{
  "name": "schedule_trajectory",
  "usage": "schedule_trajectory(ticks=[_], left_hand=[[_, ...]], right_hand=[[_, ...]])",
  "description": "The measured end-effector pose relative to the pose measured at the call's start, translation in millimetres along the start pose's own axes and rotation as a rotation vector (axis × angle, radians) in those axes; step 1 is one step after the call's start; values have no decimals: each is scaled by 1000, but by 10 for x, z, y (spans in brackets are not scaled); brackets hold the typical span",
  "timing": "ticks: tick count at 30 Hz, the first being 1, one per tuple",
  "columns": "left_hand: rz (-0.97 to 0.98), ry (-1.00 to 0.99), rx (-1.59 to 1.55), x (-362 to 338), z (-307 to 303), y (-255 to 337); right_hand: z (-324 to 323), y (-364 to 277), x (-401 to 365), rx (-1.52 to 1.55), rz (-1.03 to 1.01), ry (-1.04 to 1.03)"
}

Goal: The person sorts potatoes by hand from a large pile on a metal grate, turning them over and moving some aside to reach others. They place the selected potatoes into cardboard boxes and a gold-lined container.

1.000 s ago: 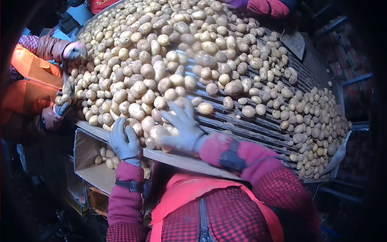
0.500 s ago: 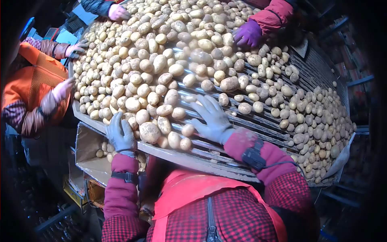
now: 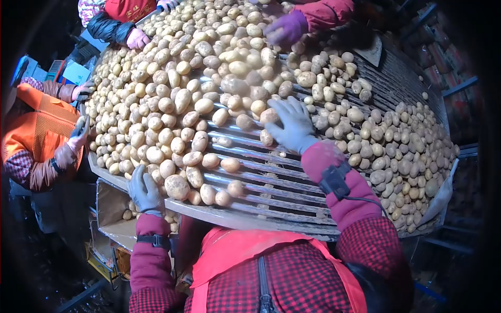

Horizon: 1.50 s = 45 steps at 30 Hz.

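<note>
Pale, dirt-speckled potatoes (image 3: 155, 155) cover most of a large table with a slatted metal grate (image 3: 261, 182). My right hand (image 3: 292, 128), in a grey-blue glove, reaches over the bars with fingers spread. Its fingertips are at a few potatoes (image 3: 267, 116) beside it; nothing is gripped. My left hand (image 3: 144, 192), in a matching glove, rests at the table's near rim (image 3: 219, 213) with fingers stretched out, close to a large round potato (image 3: 177, 187). Several smaller potatoes lie on the bars between my hands.
A heap of potatoes (image 3: 407, 156) fills the grate's right end. Below the rim at left stands an open box (image 3: 112, 208) with potatoes inside. Co-workers' hands work around the table: a purple glove (image 3: 287, 27) at the far side, a pink glove (image 3: 138, 38) at far left.
My right hand has moved farther over the grate, and potatoes there have shifted towards the right heap, baring more bars. My left hand stays at the rim. The purple-gloved hand has moved left.
</note>
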State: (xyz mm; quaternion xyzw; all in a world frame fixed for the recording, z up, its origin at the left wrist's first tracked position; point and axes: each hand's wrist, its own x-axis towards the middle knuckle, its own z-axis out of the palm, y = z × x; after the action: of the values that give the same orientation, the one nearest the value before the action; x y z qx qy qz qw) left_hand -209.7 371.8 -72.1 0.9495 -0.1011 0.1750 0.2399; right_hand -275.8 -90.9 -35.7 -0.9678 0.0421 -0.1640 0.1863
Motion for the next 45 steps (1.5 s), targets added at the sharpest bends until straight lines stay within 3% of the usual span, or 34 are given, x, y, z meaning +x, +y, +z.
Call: schedule_trajectory(ticks=[3, 6, 8, 11, 14, 15, 18, 19, 20, 22, 24, 25, 26, 27, 28, 29, 30, 32, 33, 36, 40, 41, 42, 44, 45], left_hand=[[22, 9, -31, -11, 0, -43], [26, 4, -16, -16, -12, -34], [24, 14, -2, -4, -30, -5], [37, 45, 13, -10, 1, -20], [25, 52, -19, -17, 3, -39], [20, 51, -2, -18, -2, -31], [3, 71, 1, -37, 80, -133], [-9, 79, -20, -48, 96, -160], [5, 112, -2, -62, 109, -179], [-85, 234, -275, -151, -32, 123], [-198, 63, -628, -422, -288, 500], [-173, -24, -788, -533, -434, 729], [-135, -84, -878, -603, -566, 917], [-137, -107, -915, -677, -667, 1055], [-52, -24, -712, -879, -477, 914], [-192, -44, -736, -1052, -613, 682], [-265, -120, -830, -1118, -606, 614], [-476, -13, -1153, -1320, -691, 504], [-525, 83, -1148, -1411, -770, 424], [-751, 311, -1345, -1758, -1042, -25], [-923, 621, -1157, -2356, -1380, -391], [-804, 732, -986, -2554, -1328, -603], [-959, 794, -1086, -2583, -1484, -664], [-1269, 922, -912, -2458, -1801, -654], [-1246, 910, -907, -2658, -1743, -910]], right_hand=[[168, -2, 35, -71, -115, 13], [-118, -272, 122, -76, -3, -276], [-15, -319, -8, -8, -172, -202], [-75, -680, -157, 260, -25, -166], [116, -832, -188, 1166, 86, -117], [237, -911, -203, 1657, 464, -243], [31, -1292, -165, 2014, 658, -510], [82, -1406, -171, 1963, 774, -517], [197, -1425, -182, 1923, 748, -614], [274, -1726, -224, 1880, 728, -622], [578, -1803, -292, 2135, 665, -838], [546, -1927, -351, 2190, 777, -993], [571, -2266, -429, 2057, 834, -762], [634, -2460, -563, 1920, 773, -749], [674, -2600, -704, 1792, 695, -733], [735, -2806, -794, 1750, 727, -988], [689, -2734, -807, 1695, 786, -1117], [671, -2706, -832, 1601, 655, -1266], [669, -2726, -837, 1560, 593, -1312], [662, -2868, -855, 1474, 577, -1266], [728, -2864, -862, 1602, 575, -1297], [721, -2885, -859, 1559, 580, -1285], [693, -2911, -856, 1516, 588, -1269], [703, -2927, -871, 1469, 594, -1284], [757, -2904, -889, 1471, 593, -1291]])
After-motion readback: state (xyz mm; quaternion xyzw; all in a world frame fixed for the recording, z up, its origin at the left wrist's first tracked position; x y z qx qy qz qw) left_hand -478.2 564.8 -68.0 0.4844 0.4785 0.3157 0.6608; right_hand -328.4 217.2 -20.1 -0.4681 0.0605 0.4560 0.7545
